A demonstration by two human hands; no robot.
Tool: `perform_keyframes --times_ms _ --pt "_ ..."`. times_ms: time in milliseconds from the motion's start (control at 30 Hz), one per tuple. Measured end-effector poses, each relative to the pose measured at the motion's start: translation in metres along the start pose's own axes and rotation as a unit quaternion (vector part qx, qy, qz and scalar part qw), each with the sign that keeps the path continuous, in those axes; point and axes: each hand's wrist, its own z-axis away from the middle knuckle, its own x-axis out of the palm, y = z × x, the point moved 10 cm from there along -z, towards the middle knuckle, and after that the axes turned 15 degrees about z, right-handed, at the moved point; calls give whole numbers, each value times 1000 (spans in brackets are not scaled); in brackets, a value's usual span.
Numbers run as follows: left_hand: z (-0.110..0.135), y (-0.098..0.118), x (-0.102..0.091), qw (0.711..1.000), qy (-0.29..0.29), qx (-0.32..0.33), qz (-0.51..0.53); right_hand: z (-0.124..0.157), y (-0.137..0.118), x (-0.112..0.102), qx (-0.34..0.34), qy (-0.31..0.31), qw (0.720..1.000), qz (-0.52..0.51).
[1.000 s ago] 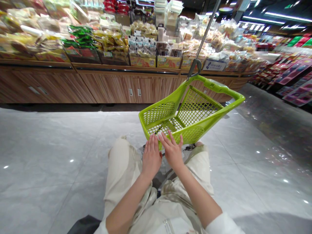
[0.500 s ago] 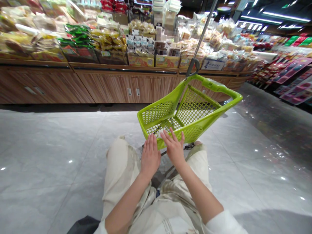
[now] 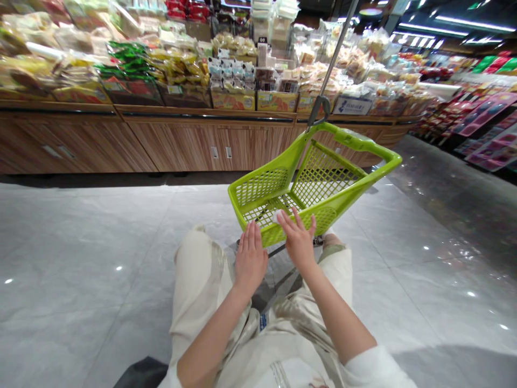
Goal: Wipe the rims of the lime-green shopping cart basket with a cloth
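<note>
A lime-green shopping cart with lattice walls stands tilted in view before my knees, and its basket holds nothing I can see. My left hand lies at the basket's near corner, fingers stretched out side by side, touching the rim. Farther right along the same rim is my right hand. A small white wipe or tissue shows under its fingertips, pressed against the rim. The thumb side of that hand is partly hidden, while its outer fingers are spread.
Wooden cabinets run across the back, topped with heaped packaged snacks. A grey pole with a hook rises at the cart's far corner. Pale tiled floor surrounds my legs. Stocked shelves stand at the far right.
My right hand has slid a little to the right along the rim, with the white wipe or tissue. My left hand and the cart are almost unchanged. My right knee has shifted slightly outward.
</note>
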Motion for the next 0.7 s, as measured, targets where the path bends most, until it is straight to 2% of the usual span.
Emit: perform_keyframes --times_ms 67,133,200,300,367,433,533,567,600,633,700 --pt "0 2 0 1000 -3 2 0 -5 42 1 88 6 996 8" --pt "0 3 0 1000 1 0 0 -5 56 1 141 11 990 5" --pt "0 3 1 1000 6 -5 1 -4 32 2 118 5 993 -7" --pt "0 1 2 1000 8 -3 -4 1 -36 1 -13 -20 999 -28" --pt "-1 0 2 1000 7 0 -8 3 -56 -2 -72 -32 996 -37" --pt "-1 1 0 1000 4 0 -9 -1 -36 -3 -55 -36 997 -35" --pt "-1 3 0 1000 -1 0 -12 -8 30 -2 75 -24 997 -17" --pt "-1 4 0 1000 0 0 -12 -8 45 -2 113 -17 993 -13" --pt "0 5 0 1000 2 -2 -12 -6 50 -1 135 -13 991 -13" --pt "0 5 1 1000 4 -5 -11 -4 45 0 137 -12 990 -15" --pt "0 5 3 1000 9 -6 -10 1 9 2 80 -18 996 -29"
